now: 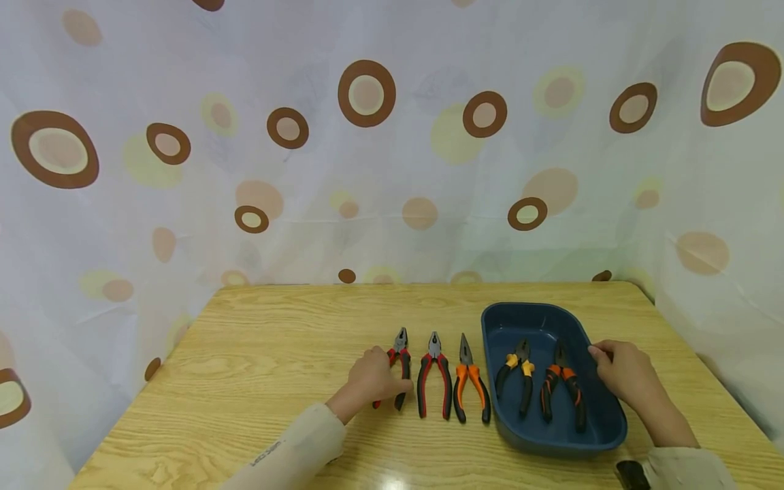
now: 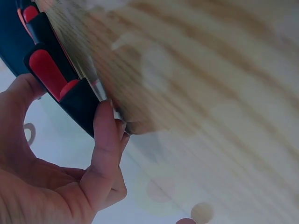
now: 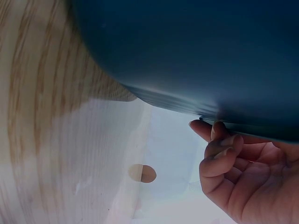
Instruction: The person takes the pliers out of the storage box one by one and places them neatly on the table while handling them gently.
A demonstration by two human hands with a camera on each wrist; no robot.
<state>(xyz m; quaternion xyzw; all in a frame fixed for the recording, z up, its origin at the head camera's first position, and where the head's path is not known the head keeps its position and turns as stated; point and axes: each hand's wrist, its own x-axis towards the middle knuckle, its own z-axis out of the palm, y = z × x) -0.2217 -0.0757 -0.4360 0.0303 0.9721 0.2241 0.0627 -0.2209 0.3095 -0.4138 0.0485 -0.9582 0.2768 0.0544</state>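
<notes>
My left hand (image 1: pixel 371 378) grips the leftmost combination pliers (image 1: pixel 404 361), with red and black handles, on the table. In the left wrist view, the thumb and fingers are either side of the black-and-red handles (image 2: pixel 49 74). Beside them lie another pair of red-and-black combination pliers (image 1: pixel 434 361) and orange-and-black needle-nose pliers (image 1: pixel 470 381). My right hand (image 1: pixel 627 373) pinches the right rim of a dark blue plastic tub (image 1: pixel 551 444). Inside it lie yellow-and-black pliers (image 1: pixel 527 371) and orange-and-black pliers (image 1: pixel 552 381). The tub's outer wall (image 3: pixel 187 56) fills much of the right wrist view.
The wood-grain table (image 1: pixel 275 340) carries all of these things. A white curtain (image 1: pixel 392 170) with brown and yellow ovals hangs behind it and along both sides. The tub stands just right of the needle-nose pliers.
</notes>
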